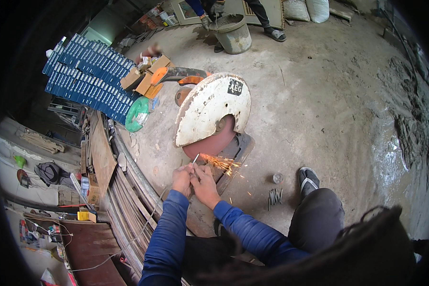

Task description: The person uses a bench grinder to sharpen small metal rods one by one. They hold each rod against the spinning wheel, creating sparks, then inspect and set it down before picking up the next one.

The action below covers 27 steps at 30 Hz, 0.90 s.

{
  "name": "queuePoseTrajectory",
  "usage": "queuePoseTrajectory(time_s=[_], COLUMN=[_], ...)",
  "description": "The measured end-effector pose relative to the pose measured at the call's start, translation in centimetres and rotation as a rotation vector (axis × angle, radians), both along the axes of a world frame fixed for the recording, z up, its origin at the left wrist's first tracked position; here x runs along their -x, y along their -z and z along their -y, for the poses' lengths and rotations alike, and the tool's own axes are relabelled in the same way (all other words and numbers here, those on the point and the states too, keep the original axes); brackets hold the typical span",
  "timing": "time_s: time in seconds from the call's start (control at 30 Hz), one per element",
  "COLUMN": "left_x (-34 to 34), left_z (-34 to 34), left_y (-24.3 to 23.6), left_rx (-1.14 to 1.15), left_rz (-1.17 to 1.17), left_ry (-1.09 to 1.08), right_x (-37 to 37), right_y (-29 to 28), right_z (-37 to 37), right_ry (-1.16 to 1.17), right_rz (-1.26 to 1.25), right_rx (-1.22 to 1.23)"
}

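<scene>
Sparks (222,164) spray off the reddish abrasive disc (214,143) of a chop saw with a scuffed white guard (209,106). A thin metal rod (195,158) touches the disc's lower edge. My left hand (181,180) is closed on this rod, just in front of the disc. My right hand (204,185) pinches the same rod close beside the left, its fingers against the left hand's. The rod's lower end is hidden by the fingers. To the right on the concrete floor lie several short metal rods (275,197), with a small clear cup (278,178) behind them.
Long boards and pipes (133,200) run along my left. Stacked blue boxes (90,76) and open cardboard boxes (145,78) stand beyond the saw. At the far side, another person's gloved hands (209,21) are at a mortar bucket (233,38). My sandalled foot (308,180) is at right.
</scene>
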State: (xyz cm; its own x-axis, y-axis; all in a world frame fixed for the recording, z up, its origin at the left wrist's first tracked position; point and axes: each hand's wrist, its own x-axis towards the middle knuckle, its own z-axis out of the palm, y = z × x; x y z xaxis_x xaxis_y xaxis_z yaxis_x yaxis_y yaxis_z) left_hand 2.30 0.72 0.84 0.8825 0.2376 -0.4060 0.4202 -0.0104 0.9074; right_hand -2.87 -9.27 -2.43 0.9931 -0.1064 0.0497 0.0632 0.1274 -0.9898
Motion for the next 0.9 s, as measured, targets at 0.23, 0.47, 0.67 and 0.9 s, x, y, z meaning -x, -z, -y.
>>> queuePoseTrajectory(time_s=[0.23, 0.47, 0.67, 0.9], left_x=[0.0, -0.2, -0.4, -0.6], left_z=[0.1, 0.1, -0.1, -0.4], left_y=[0.2, 0.5, 1.0, 1.3], left_rx=[0.14, 0.182, 0.234, 0.323], left_rz=[-0.004, -0.063, -0.092, -0.105], left_ry=[-0.053, -0.085, -0.092, -0.09], right_x=[-0.3, -0.5, -0.7, -0.7], right_y=[0.6, 0.7, 0.9, 0.9], right_z=[-0.2, -0.1, -0.2, -0.4], right_ry=[0.001, 0.004, -0.016, 0.0], right_rz=[0.023, 0.018, 0.017, 0.028], right_rx=[0.026, 0.034, 0.037, 0.047])
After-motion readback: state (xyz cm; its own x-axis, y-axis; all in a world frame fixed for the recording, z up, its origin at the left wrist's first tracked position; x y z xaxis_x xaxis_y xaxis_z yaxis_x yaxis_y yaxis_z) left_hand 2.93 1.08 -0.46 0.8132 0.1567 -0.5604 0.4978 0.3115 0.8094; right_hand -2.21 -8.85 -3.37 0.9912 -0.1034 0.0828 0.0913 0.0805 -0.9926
